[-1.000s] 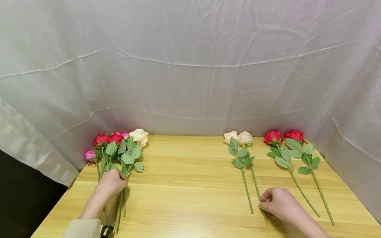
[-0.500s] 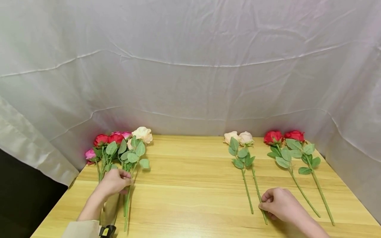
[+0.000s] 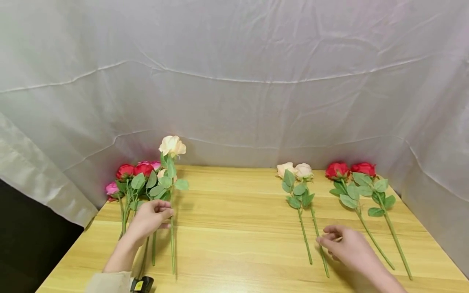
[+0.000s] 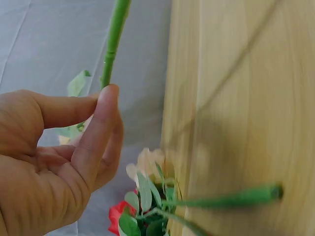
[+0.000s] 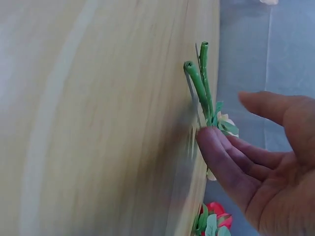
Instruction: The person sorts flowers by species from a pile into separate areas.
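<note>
My left hand (image 3: 150, 217) pinches the stem of a cream rose (image 3: 172, 145), raised upright at the left of the table. Thumb and fingertips meet on its green stem (image 4: 116, 34) in the left wrist view. Beside that hand lies a bunch with red roses (image 3: 125, 171), a pink rose (image 3: 112, 188) and another cream bloom (image 3: 163, 174). My right hand (image 3: 348, 247) hovers by the stems of two pale roses (image 3: 303, 171) lying side by side. In the right wrist view its thumb and fingers are spread apart, fingertips near the stem ends (image 5: 196, 81).
Two red roses (image 3: 337, 171) with long stems lie on the wooden table (image 3: 234, 228) at the right. Grey cloth (image 3: 234, 101) hangs behind the table and along its sides. A black device (image 3: 143, 284) is strapped at the left wrist.
The left hand has drawn the cream rose out of the bunch, moving it right and raising its bloom. The right hand has loosened from the pale rose's stem and shifted up slightly.
</note>
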The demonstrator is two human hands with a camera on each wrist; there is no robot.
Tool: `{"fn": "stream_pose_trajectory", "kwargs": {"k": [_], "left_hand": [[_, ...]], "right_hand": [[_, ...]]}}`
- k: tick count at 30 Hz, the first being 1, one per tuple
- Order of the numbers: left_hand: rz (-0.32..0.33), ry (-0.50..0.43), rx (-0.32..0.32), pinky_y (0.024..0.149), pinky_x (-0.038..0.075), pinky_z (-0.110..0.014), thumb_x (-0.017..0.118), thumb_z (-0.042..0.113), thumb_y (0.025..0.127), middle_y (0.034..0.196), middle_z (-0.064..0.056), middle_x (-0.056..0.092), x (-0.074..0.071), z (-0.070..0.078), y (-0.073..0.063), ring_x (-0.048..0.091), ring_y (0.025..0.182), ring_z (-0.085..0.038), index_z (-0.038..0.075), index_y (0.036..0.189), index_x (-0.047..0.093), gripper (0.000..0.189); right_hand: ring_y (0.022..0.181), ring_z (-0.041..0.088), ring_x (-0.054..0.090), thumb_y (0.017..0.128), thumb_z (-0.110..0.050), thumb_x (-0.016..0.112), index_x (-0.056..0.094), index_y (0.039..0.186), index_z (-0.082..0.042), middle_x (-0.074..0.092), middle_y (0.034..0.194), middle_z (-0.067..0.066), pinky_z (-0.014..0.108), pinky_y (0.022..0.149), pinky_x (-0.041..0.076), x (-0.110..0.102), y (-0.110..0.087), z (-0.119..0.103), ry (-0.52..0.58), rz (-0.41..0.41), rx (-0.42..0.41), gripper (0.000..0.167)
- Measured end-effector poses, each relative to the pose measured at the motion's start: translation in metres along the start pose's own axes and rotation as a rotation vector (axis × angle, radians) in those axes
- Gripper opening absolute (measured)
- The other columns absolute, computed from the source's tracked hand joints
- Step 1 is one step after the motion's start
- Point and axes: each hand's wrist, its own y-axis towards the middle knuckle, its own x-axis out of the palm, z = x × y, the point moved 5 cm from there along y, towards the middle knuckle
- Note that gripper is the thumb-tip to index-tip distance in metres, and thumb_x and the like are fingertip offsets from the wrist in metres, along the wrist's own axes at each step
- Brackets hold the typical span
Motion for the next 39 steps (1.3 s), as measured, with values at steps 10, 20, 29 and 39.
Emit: {"fn": "stream_pose_trajectory", "kwargs": {"k": [10, 20, 29, 39], "left_hand": [[0.097, -0.163, 0.067, 0.078, 0.065, -0.029, 0.062, 0.001, 0.102, 0.113, -0.017, 0.060, 0.024, 0.021, 0.012, 0.063, 0.096, -0.018, -0.013, 0.131, 0.054, 0.034], [0.163, -0.324, 0.141, 0.075, 0.064, -0.026, 0.065, -0.005, 0.098, 0.113, -0.020, 0.064, 0.064, 0.046, 0.025, 0.066, 0.090, -0.015, -0.014, 0.126, 0.058, 0.029], [0.125, -0.405, 0.213, 0.075, 0.065, -0.028, 0.065, -0.006, 0.098, 0.111, -0.019, 0.063, 0.104, 0.066, 0.030, 0.066, 0.090, -0.017, -0.012, 0.122, 0.059, 0.026], [0.066, -0.455, 0.278, 0.080, 0.065, -0.032, 0.065, -0.004, 0.099, 0.113, -0.018, 0.062, 0.142, 0.086, 0.027, 0.066, 0.094, -0.018, -0.010, 0.122, 0.058, 0.026]], "right_hand": [[0.115, 0.036, 0.069, 0.099, -0.046, 0.069, 0.058, 0.141, -0.003, 0.067, 0.134, 0.018, 0.021, 0.078, 0.059, -0.004, 0.007, -0.033, 0.108, 0.193, -0.154, 0.060], [0.118, 0.027, 0.067, 0.102, -0.041, 0.067, 0.059, 0.141, -0.007, 0.068, 0.135, 0.012, 0.013, 0.086, 0.054, 0.015, 0.022, -0.073, 0.255, 0.225, -0.245, 0.052], [0.109, 0.023, 0.069, 0.101, -0.024, 0.071, 0.064, 0.134, -0.006, 0.070, 0.128, 0.010, 0.021, 0.084, 0.059, 0.045, 0.031, -0.107, 0.386, 0.145, -0.311, 0.038], [0.099, 0.019, 0.071, 0.099, -0.020, 0.073, 0.069, 0.127, -0.006, 0.074, 0.117, 0.005, 0.024, 0.076, 0.061, 0.077, 0.034, -0.132, 0.425, 0.024, -0.310, 0.032]]}}
